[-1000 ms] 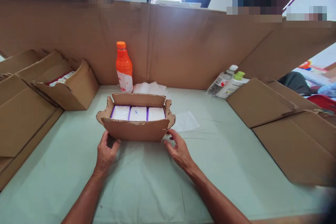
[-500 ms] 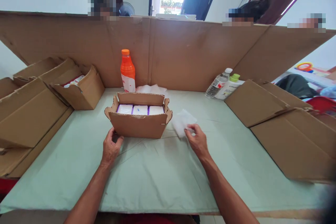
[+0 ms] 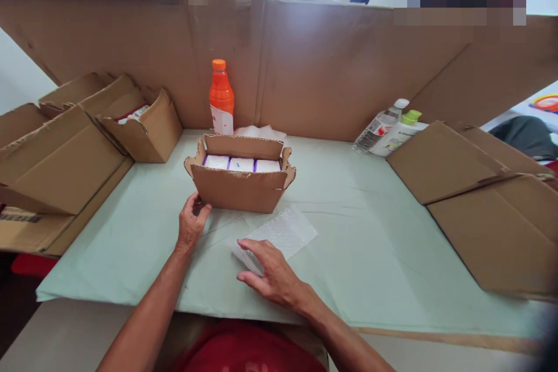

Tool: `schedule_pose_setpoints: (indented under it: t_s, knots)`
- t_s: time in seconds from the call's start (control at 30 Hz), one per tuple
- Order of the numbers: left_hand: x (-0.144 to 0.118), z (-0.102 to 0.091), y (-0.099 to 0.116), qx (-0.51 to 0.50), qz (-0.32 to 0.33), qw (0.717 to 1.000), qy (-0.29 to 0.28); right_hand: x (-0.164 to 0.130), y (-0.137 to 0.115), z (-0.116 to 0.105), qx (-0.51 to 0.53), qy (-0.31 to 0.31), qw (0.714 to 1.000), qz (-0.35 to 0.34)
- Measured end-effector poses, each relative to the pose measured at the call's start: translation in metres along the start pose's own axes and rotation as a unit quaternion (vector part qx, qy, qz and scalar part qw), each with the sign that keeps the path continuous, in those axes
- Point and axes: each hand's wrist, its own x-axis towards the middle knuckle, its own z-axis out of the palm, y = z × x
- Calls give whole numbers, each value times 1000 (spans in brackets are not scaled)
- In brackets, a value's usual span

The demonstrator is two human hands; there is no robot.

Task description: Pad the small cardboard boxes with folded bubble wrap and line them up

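1. The left hand [image 3: 192,225] rests on the counter [image 3: 375,256] at the near left corner of a small open cardboard box [image 3: 240,186], its fingers curled loosely against the box's lower edge; it touches the box but does not clamp it
2. The right hand [image 3: 272,276] lies flat and open, palm down, with its fingertips pressing on the near corner of a sheet of bubble wrap [image 3: 279,235]
3. The bubble wrap lies flat on the pale green cover of the counter, just in front of the small box and slightly to its right
4. Inside the small box sit three white packs with purple edges [image 3: 241,164], side by side in one row
5. Behind the box stands an upright orange bottle [image 3: 221,97] against a tall cardboard screen [image 3: 331,64], with some white wrapping [image 3: 261,131] beside its foot
6. To the left lie several larger open cartons [image 3: 78,139]; one holds goods that are too small to make out
7. To the right lie flattened cartons [image 3: 475,186], and a clear bottle [image 3: 380,125] and a white bottle with a green cap [image 3: 401,131] lean by the screen
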Motion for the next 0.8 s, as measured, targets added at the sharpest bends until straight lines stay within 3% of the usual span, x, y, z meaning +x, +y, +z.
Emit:
schedule_pose_setpoints:
  t_s: [0.1,0.23,0.4,0.6,0.8]
  knots:
    - [-3,-1,2,-4,-1,1000,10,2,6,-22,52,50,995,65]
    - [-4,1,2,-7,-13,1000,22,-8,24,-60,129,132,965,186]
    - [-4,5,6,0,-31,999,34,5,51,-65,126,192,931,283]
    - [0,17,25,16,-31,999,39,43,82,-55,165,111,951,236]
    - [40,63,36,21,-24,999,-13,62,113,-73,133,157,950,237]
